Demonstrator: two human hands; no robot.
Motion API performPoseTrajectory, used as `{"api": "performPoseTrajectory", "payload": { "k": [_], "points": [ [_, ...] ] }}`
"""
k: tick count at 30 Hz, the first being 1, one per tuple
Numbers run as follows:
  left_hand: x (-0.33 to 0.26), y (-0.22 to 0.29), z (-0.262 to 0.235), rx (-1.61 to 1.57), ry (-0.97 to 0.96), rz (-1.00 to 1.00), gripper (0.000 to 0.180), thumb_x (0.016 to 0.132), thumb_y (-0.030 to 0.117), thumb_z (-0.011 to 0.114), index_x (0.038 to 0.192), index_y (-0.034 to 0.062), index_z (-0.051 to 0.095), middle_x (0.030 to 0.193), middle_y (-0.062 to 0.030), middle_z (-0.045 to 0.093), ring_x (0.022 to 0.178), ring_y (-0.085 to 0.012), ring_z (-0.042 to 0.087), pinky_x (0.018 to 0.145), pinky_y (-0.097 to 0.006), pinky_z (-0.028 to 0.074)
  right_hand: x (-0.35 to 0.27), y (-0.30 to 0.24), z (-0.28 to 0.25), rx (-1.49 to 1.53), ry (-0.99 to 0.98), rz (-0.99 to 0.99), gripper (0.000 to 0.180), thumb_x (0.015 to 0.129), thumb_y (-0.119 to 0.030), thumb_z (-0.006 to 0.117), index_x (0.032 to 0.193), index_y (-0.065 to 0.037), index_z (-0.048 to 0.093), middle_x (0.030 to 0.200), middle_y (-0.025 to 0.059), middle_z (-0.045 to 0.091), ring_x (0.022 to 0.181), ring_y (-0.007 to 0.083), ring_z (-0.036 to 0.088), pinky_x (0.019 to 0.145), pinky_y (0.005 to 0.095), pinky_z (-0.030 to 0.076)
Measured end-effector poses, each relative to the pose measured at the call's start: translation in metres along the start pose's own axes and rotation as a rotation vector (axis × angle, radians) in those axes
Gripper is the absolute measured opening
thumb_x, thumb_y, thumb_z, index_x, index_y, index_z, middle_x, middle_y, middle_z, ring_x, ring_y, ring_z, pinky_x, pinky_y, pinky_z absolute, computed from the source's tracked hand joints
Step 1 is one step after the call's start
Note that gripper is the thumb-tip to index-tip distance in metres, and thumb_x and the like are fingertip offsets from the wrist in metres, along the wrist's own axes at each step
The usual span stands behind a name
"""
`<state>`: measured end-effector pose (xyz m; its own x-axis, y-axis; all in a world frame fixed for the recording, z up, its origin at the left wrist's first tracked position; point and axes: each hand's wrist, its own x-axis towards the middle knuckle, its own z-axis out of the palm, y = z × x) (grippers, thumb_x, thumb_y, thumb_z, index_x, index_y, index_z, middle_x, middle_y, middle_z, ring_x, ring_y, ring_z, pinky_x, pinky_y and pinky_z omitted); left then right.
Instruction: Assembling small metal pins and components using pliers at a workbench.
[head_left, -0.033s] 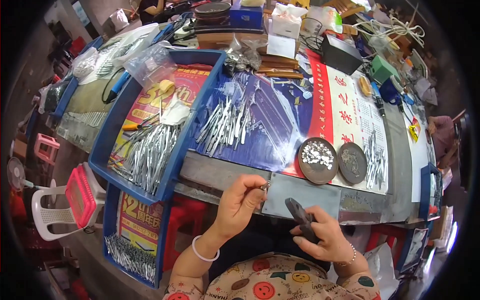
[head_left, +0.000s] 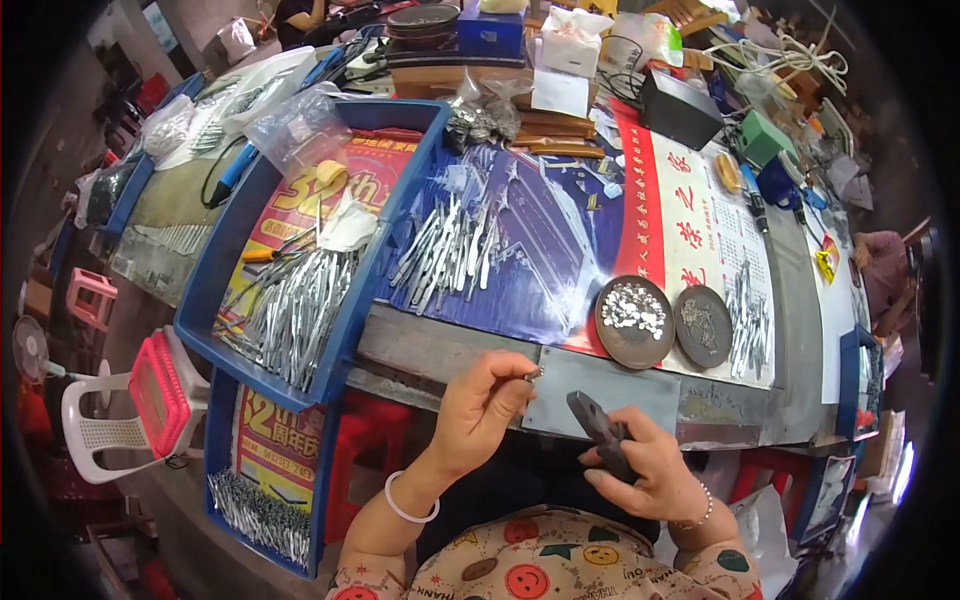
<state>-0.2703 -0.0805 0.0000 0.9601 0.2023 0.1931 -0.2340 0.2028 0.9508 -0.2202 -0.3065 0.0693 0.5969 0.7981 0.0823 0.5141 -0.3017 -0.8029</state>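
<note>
My left hand (head_left: 482,412) is closed in a pinch on a small shiny metal piece (head_left: 537,374), mostly hidden by the fingertips. In my right hand (head_left: 652,468) is a thick, dark hand tool (head_left: 590,414), its blunt end tilted up and to the left; its exact kind cannot be told. The tool and the metal piece are apart. Both hands hover at the table's front edge, beside a flat grey metal plate (head_left: 560,405). Beyond the plate are a round brown dish (head_left: 640,357) of small silvery pieces and a darker dish (head_left: 704,352) with fine metal bits.
Slim metal strips (head_left: 450,250) lie on the blue sheet. A blue tray (head_left: 190,320) at left holds many more, with a second blue tray (head_left: 318,515) below it. More strips (head_left: 750,335) lie right of the dishes. A black box (head_left: 682,108) stands at the back.
Both hands keep almost the same place and grip. The dark tool's tip has shifted very slightly left.
</note>
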Motion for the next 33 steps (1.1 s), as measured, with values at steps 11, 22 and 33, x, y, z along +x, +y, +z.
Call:
{"api": "performPoseTrajectory", "payload": {
  "k": [11,22,33],
  "points": [
    [0.011,-0.016,-0.01,0.086,-0.077,0.244,0.014,0.091,0.002,0.064,0.104,0.0034,0.062,0.094,-0.0096,0.063,0.077,-0.0155,0.059,0.067,-0.025,0.047,0.054,-0.037,-0.021,-0.485,0.069,-0.256,0.029,0.061,-0.015,0.081,0.066,0.0,0.058,0.096,0.0152,0.058,0.063,0.0251,0.055,0.052,0.0377,0.046],
    [0.005,-0.017,-0.008,-0.169,-0.048,0.148,0.012,0.093,-0.001,0.059,0.105,0.0,0.059,0.097,-0.0088,0.061,0.077,-0.0128,0.058,0.069,-0.023,0.047,0.05,-0.028,-0.025,-0.401,-0.081,-0.079,0.023,0.075,-0.017,0.075,0.072,0.0,0.061,0.101,0.0129,0.055,0.077,0.0271,0.059,0.057,0.0373,0.049],
    [-0.042,0.01,0.011,-0.683,0.178,-0.331,0.01,0.098,0.012,0.056,0.1,0.0028,0.055,0.094,-0.0088,0.062,0.07,-0.0127,0.058,0.065,-0.025,0.049,0.007,-0.009,-0.003,-0.424,-0.24,-0.084,0.028,0.074,-0.028,0.077,0.077,-0.003,0.065,0.103,0.0126,0.049,0.088,0.0271,0.053,0.067,0.0367,0.048]
  ]
}}
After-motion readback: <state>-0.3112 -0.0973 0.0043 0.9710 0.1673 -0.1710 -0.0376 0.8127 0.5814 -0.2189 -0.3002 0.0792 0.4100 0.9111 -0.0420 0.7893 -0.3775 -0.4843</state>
